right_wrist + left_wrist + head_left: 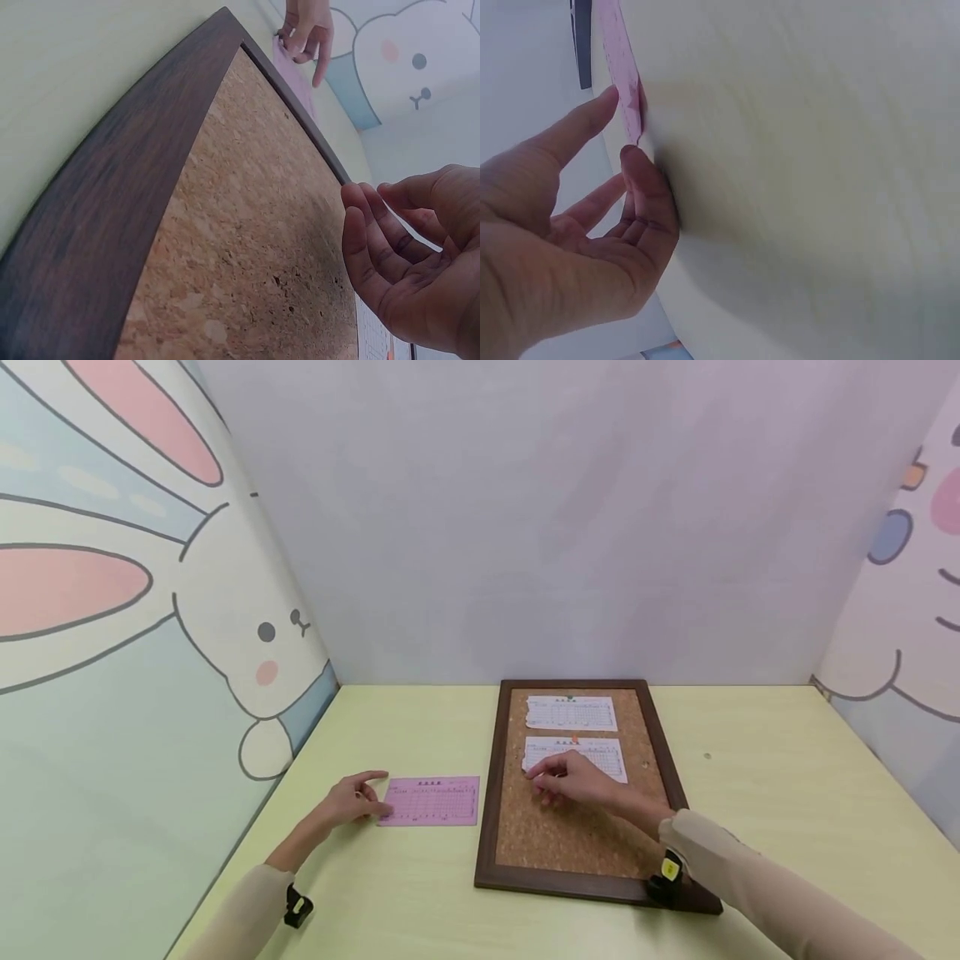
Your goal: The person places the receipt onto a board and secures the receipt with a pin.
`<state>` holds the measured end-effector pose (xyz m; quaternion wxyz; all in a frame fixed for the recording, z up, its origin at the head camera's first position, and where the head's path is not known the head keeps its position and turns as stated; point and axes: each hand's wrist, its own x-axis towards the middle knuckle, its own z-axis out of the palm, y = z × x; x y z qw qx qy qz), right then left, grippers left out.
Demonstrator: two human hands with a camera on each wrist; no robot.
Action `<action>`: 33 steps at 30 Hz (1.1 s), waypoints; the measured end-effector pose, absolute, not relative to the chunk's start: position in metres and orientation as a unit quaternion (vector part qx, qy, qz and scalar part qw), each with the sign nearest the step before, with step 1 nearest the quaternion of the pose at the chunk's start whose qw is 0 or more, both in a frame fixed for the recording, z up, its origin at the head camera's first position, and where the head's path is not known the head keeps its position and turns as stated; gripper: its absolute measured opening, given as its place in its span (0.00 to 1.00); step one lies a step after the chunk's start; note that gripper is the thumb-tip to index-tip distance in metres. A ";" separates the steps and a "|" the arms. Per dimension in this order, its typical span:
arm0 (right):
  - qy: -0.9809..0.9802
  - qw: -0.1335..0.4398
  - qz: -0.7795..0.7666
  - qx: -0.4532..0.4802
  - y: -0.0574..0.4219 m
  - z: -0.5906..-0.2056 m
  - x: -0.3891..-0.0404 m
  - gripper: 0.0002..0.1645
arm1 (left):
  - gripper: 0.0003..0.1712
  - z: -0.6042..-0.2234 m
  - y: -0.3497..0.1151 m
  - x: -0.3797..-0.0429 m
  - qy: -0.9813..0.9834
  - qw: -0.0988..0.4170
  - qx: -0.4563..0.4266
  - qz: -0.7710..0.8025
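Note:
A pink printed slip lies on the table left of the cork board. At its left edge my left hand pinches the paper, thumb on top and a bent finger at the edge in the left wrist view; the index finger reaches out near the upper corner. My right hand hovers over the board, fingers loosely bent, with nothing visible in it. It partly covers the lower white slip, which has an orange pin. Above that is another white slip with a green pin.
The board's dark wooden frame rises around the cork. Pale walls enclose the table behind and at both sides, with a cartoon rabbit on the left one. A small clear speck lies right of the board.

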<state>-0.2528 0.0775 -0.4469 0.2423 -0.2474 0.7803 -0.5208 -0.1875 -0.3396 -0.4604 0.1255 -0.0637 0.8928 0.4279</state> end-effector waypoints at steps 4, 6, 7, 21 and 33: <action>0.780 0.240 -0.521 -0.250 0.077 -0.447 -0.251 0.15 | 0.42 -0.460 -0.337 -0.193 0.903 0.125 -0.064 0.406; 0.780 0.240 -0.520 -0.252 0.076 -0.448 -0.251 0.15 | 0.40 -0.460 -0.335 -0.194 0.907 0.124 -0.067 0.398; 0.780 0.240 -0.520 -0.252 0.076 -0.448 -0.251 0.15 | 0.39 -0.460 -0.334 -0.194 0.908 0.122 -0.068 0.395; 0.785 0.226 -0.508 -0.275 0.065 -0.445 -0.255 0.15 | 0.27 -0.459 -0.330 -0.196 0.909 0.096 -0.085 0.397; 0.772 0.234 -0.513 -0.292 0.062 -0.445 -0.255 0.15 | 0.20 -0.458 -0.319 -0.189 0.902 0.070 -0.111 0.411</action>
